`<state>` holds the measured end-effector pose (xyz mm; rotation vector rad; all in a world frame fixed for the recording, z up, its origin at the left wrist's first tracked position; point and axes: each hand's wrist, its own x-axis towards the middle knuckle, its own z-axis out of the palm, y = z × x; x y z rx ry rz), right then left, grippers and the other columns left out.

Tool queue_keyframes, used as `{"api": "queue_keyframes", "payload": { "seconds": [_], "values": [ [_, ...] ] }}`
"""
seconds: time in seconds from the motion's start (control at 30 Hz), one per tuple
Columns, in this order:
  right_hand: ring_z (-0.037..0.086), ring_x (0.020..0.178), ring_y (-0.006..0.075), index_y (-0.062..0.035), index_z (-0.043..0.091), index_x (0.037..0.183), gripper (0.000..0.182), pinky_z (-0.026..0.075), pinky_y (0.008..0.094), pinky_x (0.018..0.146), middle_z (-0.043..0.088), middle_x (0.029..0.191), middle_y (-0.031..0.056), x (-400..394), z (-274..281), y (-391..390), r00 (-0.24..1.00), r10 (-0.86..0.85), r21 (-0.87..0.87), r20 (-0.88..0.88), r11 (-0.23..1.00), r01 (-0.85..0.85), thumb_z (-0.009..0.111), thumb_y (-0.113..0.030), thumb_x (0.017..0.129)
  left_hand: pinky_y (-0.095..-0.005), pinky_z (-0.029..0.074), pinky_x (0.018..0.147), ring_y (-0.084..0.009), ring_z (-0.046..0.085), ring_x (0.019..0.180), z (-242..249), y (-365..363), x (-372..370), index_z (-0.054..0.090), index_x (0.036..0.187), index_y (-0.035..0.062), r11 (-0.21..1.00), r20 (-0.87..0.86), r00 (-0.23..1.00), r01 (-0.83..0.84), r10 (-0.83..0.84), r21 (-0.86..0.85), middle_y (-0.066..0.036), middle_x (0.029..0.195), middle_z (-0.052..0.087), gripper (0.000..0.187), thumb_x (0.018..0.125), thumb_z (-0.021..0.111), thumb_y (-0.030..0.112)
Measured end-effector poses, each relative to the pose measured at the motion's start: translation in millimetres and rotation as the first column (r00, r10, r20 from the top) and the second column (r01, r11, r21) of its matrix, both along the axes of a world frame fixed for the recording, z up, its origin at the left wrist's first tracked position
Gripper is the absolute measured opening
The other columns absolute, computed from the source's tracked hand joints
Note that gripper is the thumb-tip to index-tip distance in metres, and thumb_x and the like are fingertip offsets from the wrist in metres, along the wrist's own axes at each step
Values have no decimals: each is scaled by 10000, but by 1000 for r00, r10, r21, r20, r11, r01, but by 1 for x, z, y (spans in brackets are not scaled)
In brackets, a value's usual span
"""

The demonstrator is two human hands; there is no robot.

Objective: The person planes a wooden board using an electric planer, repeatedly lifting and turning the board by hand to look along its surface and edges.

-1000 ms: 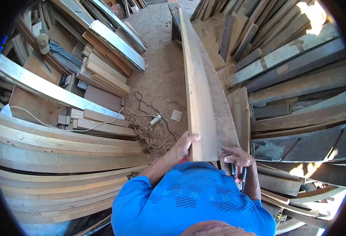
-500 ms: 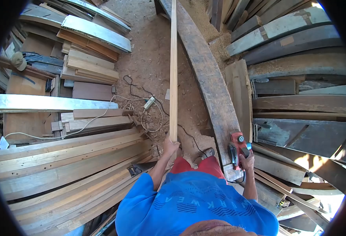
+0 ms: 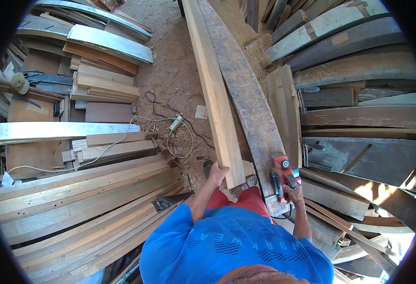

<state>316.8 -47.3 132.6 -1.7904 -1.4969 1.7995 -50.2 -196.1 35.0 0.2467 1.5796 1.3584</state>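
My left hand (image 3: 218, 174) is closed on the near end of a long wooden plank (image 3: 216, 102). That plank is tilted, so its narrow edge and one broad face both show; it runs away from me along the left side of a worn workbench beam (image 3: 250, 94). My right hand (image 3: 293, 192) is wrapped round the handle of a red electric planer (image 3: 281, 173), which sits at the near end of the beam. A dark cord trails from the planer's near end. The fingers of my right hand are partly hidden by the tool.
A white power strip (image 3: 176, 123) with cables lies on the shaving-covered floor (image 3: 170, 90) to the left. Stacked boards (image 3: 85, 184) fill the left side. More large timbers (image 3: 359, 120) are piled on the right, and another board (image 3: 283, 113) stands beside the beam.
The plank has turned from edge-on to showing its broad face, and has shifted right towards the beam. My left hand moved slightly right with it. The planer stays at the beam's near end.
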Motion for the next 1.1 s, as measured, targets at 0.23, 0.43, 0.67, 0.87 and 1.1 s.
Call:
{"api": "queue_keyframes", "payload": {
  "seconds": [0.23,0.43,0.67,0.87,1.1],
  "values": [
    [576,541,110,-26,642,984,211,468,291,474,615,701,15,-11,17,-9,998,-63,20,-14,998,63,753,-114,828,-378,457,1030,-226,566,1190,-47,18,39,482,1406,-77,970,-21,988,-151,150,-191,-166,1324,588,739,988,584,523],
    [542,535,83,0,611,1179,363,463,258,499,591,709,-8,-16,59,-32,908,-369,-36,-201,929,369,675,-149,855,-429,392,1123,-305,479,1366,-50,66,76,376,1515,-49,977,25,996,-84,91,-194,-192,1498,494,904,1019,345,706],
    [560,577,90,23,594,1222,461,479,261,529,598,754,12,-31,150,-42,936,-345,79,-66,934,350,697,-196,829,-473,500,1000,-404,638,1183,26,113,47,555,1355,-67,790,-177,789,512,-588,-337,-276,1293,645,808,1006,398,645],
    [582,640,102,57,591,1247,522,495,266,606,608,773,24,-97,169,-42,881,-387,158,-273,885,438,739,-202,819,-504,530,893,-438,677,1036,75,50,39,617,1153,-29,220,-448,55,920,-892,-324,-278,1097,699,496,789,655,307],
    [555,603,92,24,608,1186,420,475,252,573,604,759,17,-212,168,0,788,-308,86,-533,907,412,675,-308,937,-455,521,724,-319,700,855,67,-40,68,666,1003,76,5,-413,36,997,-910,77,-157,877,699,229,806,676,191]
  ]
}}
